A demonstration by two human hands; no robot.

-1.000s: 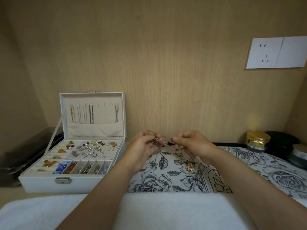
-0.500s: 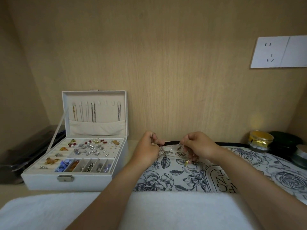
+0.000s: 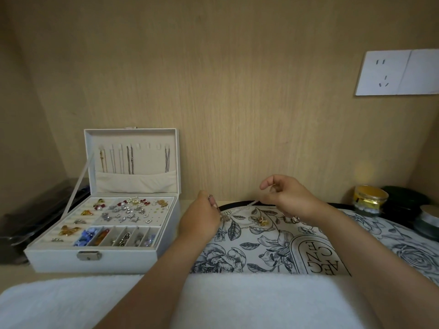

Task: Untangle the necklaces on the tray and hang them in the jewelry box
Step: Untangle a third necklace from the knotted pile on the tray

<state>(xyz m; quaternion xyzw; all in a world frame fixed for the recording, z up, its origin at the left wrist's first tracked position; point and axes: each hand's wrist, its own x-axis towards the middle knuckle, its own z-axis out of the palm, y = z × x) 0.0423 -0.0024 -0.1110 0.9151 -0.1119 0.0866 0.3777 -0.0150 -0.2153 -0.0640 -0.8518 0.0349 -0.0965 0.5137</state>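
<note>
While pinched, necklace (image 3: pixel 249 204) spans left hand (image 3: pixel 200 218), right hand (image 3: pixel 287 198).

Both arms are bare and reach forward from the bottom edge. The left forearm (image 3: pixel 156 276) rises from the lower middle and the right forearm (image 3: pixel 370 252) comes in from the lower right. The left hand (image 3: pixel 199 218) shows its back, with its fingers curled under and pinching a thin chain (image 3: pixel 252 203). The right hand (image 3: pixel 287 198) (the higher of the two) pinches the same chain between thumb and forefinger, its other fingers loosely curled. The hands are apart.
</note>
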